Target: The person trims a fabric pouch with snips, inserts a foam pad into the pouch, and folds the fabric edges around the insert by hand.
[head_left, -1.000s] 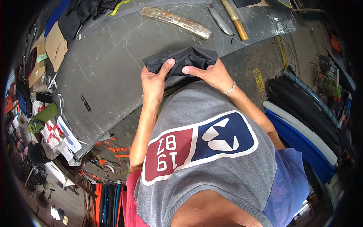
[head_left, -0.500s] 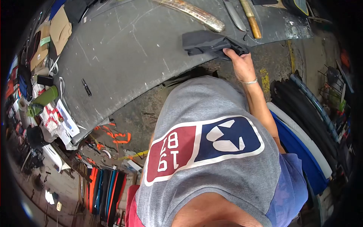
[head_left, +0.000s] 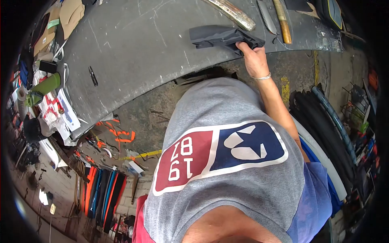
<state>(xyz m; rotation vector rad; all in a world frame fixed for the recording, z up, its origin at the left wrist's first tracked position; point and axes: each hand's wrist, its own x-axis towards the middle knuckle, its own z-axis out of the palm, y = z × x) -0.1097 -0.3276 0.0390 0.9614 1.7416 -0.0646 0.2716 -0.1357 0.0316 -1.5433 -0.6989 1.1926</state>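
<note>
My right hand [head_left: 255,60] is closed on the right end of a folded piece of dark grey fabric [head_left: 212,36], thumb on top. The fabric lies bunched along the near edge of the dark worktable [head_left: 129,52]. A bracelet circles the right wrist. Just beyond the fabric are a long object in shiny, brownish wrapping [head_left: 233,15], a serrated blade [head_left: 266,18] and a wooden-handled tool [head_left: 283,24]. My left hand is out of view.
A black pen-like object [head_left: 93,76] lies on the table's left part. Farther left are a green roll [head_left: 48,84], papers and cardboard [head_left: 71,18]. Rolls of dark material [head_left: 324,125] stand at right. Orange strips [head_left: 121,133] lie on the floor.
The view has shifted, so the tools on the table appear farther right. My right hand, still gripping the fabric, appears slightly higher in the view.
</note>
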